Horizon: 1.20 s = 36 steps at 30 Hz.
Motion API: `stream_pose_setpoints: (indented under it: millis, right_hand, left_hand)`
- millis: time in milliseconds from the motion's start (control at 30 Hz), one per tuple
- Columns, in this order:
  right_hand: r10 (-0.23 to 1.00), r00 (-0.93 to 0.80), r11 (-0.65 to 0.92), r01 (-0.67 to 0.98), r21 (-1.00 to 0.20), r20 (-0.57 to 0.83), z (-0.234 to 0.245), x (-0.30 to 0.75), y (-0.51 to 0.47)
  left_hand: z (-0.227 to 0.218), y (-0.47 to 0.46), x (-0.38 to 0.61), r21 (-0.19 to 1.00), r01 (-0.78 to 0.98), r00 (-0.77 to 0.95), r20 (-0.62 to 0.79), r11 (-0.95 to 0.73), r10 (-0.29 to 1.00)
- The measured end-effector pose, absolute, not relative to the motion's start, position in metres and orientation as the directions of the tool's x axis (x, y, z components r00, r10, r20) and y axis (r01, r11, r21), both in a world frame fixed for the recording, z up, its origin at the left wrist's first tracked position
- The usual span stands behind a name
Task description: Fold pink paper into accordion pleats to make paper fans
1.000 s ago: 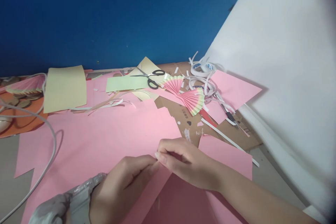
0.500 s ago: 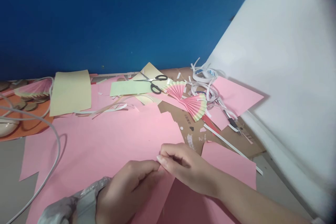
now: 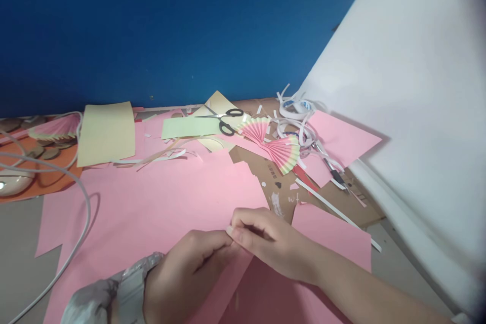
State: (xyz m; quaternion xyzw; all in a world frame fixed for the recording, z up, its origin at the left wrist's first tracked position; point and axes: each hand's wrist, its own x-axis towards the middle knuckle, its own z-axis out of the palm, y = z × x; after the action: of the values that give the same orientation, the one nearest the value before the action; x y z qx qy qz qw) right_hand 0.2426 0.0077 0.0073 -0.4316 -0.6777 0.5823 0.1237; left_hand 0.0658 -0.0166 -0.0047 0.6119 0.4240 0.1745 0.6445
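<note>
A large pink sheet of paper (image 3: 159, 202) spreads under and in front of my hands. My left hand (image 3: 190, 268), with a grey band and sleeve at the wrist, is closed on the edge of this paper. Right beside it, my right hand (image 3: 271, 243) pinches the same edge between thumb and bent forefinger. The fingertips of both hands meet there, and the bit of paper between them is mostly hidden. Below the hands, a strip of the pink paper slants towards me.
Black-handled scissors (image 3: 228, 120) lie open on paper at the back. Near them are a pleated pink-and-green paper bow (image 3: 271, 146), curled white strips (image 3: 299, 126) and a pen (image 3: 334, 174). A yellow sheet (image 3: 108, 134), white cable (image 3: 85, 207) and mouse (image 3: 15, 182) are leftward.
My hands stay together at the paper's edge, with only a slight shift of the left hand to the right. The view has moved a little, so things at the left appear further right.
</note>
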Motion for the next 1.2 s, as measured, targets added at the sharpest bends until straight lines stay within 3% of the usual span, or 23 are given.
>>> stream_pose_setpoints:
  millis: [200,400,700,933,1200]
  right_hand:
    - [0.82,-0.506,-0.047,0.409,-0.911,-0.269,0.007,0.249,0.011]
    - [0.903,-0.396,0.032,0.453,-0.891,-0.169,0.014,0.265,0.023]
    - [0.952,-0.27,0.02,0.534,-0.845,-0.147,0.01,0.277,0.037]
    - [0.973,-0.232,0.12,0.573,-0.811,-0.019,0.013,0.276,0.035]
    - [0.983,-0.183,0.115,0.574,-0.81,0.01,0.012,0.281,0.04]
  left_hand:
    - [-0.002,-0.012,0.063,0.89,0.342,0.551,-0.45,0.301,0.703]
    - [0.0,-0.011,0.062,0.857,0.436,0.511,-0.487,0.274,0.708]
    - [-0.003,-0.013,0.058,0.769,0.638,0.403,-0.39,0.052,0.828]
    - [-0.005,-0.016,0.059,0.777,0.621,0.399,-0.425,0.102,0.812]
    - [-0.001,-0.015,0.057,0.841,0.51,0.484,-0.453,0.179,0.749]
